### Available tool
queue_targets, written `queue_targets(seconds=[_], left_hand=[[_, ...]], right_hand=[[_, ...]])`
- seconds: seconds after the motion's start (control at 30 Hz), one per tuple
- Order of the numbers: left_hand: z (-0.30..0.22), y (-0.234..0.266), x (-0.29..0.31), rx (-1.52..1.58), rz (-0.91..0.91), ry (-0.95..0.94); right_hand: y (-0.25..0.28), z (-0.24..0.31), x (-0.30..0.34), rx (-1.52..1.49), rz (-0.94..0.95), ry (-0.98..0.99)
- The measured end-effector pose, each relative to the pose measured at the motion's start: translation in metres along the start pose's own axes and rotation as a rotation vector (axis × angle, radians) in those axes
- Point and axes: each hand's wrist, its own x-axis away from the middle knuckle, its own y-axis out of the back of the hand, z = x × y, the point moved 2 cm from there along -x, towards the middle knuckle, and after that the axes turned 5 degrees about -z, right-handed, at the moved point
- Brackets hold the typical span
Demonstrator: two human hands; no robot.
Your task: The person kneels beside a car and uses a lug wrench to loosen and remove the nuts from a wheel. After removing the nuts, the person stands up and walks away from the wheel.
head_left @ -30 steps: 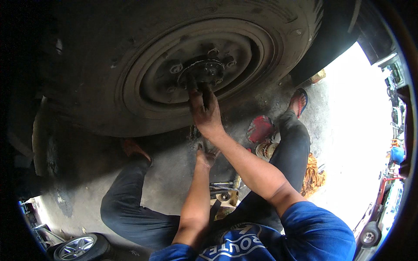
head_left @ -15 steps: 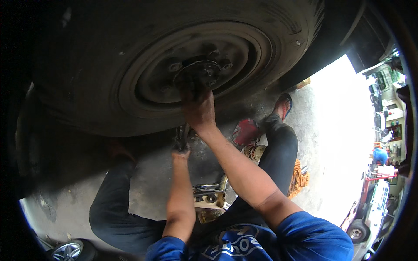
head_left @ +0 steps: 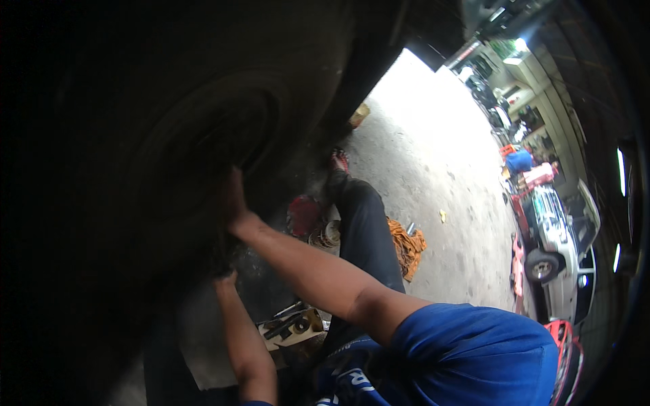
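A large vehicle wheel (head_left: 183,135) fills the upper left, deep in shadow, its hub barely visible. My right hand (head_left: 237,203) reaches up to the wheel's middle. Darkness swallows its fingers, so whatever they touch is hidden. Lower down, my left hand (head_left: 225,277) is closed around the lower end of a dark bar-like tool (head_left: 222,252) that runs up toward the right hand. The tool's upper part is lost in the dark.
Between my legs lies an open box of tools (head_left: 294,328). A red round thing (head_left: 304,215), a can (head_left: 327,234) and an orange cloth (head_left: 408,249) are near my right leg. Farther right stands a light-coloured vehicle (head_left: 555,237) with its door open.
The view has swung to the right, bringing more of the bright floor and parked vehicle in. The wheel looks much darker. Both hands stay near the wheel, the left still around the tool.
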Motion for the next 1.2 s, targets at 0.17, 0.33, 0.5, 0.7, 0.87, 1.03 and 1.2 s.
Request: queue_targets(seconds=[0.17,0.33,0.5,0.7,0.87,1.03,1.2], left_hand=[[-0.057,0.031,0.026,0.052,-0.266,-0.032],[-0.230,0.002,0.144,0.020,-0.214,-0.468],[-0.332,-0.096,0.367,-0.072,-0.084,-1.097],[-0.253,-0.289,0.541,-0.349,0.212,-1.620],[-0.127,-0.402,0.569,-0.621,0.311,-1.914],[-0.024,-0.449,0.553,-1.053,0.415,-2.426],[-0.015,-0.485,0.534,-1.081,0.364,-2.483]], right_hand=[[-0.007,0.005,-0.014,-0.697,-0.016,-0.299],[-0.020,0.033,0.002,-0.261,-0.320,-0.156],[-0.043,0.045,-0.015,-0.801,-0.028,-0.614],[0.008,0.034,-0.040,-1.425,-0.110,-1.418],[0.023,0.027,-0.037,-1.617,-0.055,-1.451],[0.012,0.004,-0.029,-1.226,0.183,-0.810],[0.119,-0.108,-0.036,-1.340,-0.485,-0.940]])
